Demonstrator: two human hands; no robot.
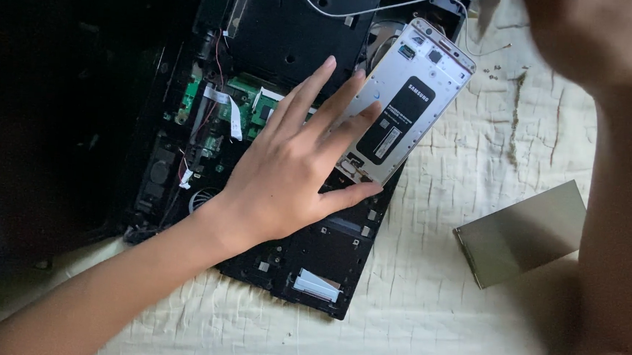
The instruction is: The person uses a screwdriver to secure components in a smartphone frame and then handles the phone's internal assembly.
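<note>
My left hand (295,161) lies flat with fingers spread, fingertips resting on an opened phone (408,99) whose back is off, showing a silver frame and a black battery. The phone lies tilted on top of a black opened laptop chassis (326,258) with green circuit boards (244,93) and thin wires exposed. My right arm (615,181) crosses the right side of the view, close to the camera and blurred; the right hand (595,34) is blurred at the top right and what it holds cannot be made out.
A cream wrinkled cloth (434,280) covers the surface. A flat grey metal plate (521,234) lies on it at the right. Several tiny screws (494,70) sit near the top right. A thin white cable (385,10) curves over the chassis top.
</note>
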